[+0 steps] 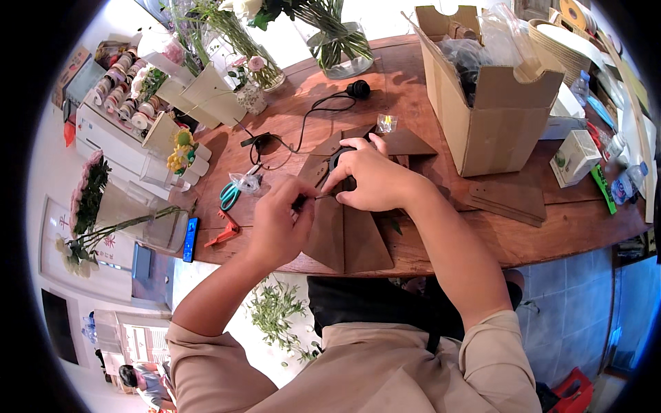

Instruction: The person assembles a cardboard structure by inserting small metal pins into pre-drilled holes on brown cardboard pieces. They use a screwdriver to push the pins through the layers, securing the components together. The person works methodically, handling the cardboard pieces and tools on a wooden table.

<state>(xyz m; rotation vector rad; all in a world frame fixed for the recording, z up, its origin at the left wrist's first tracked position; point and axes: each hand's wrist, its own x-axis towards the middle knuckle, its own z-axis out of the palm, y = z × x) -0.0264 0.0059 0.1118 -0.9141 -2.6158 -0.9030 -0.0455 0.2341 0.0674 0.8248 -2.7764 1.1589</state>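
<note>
Left hand (279,217) is sitting nearly closed, pinching something small; can't tell what, fingers are covering it. Right hand (377,175) is arching half-open, gripping a curved black part (334,160). Brown panelled piece (361,241) is lying beneath both on the wooden table (399,82), showing flat, matte, angular faces.

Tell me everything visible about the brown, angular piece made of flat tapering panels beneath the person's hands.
The brown, angular, flat-panelled piece looks like thin wood or board. Its panels splay outward; a straight seam divides the two nearest the person. It rests on the reddish-brown wooden table. The left hand and right hand hide its middle, so exact finger contact is unclear.
</note>
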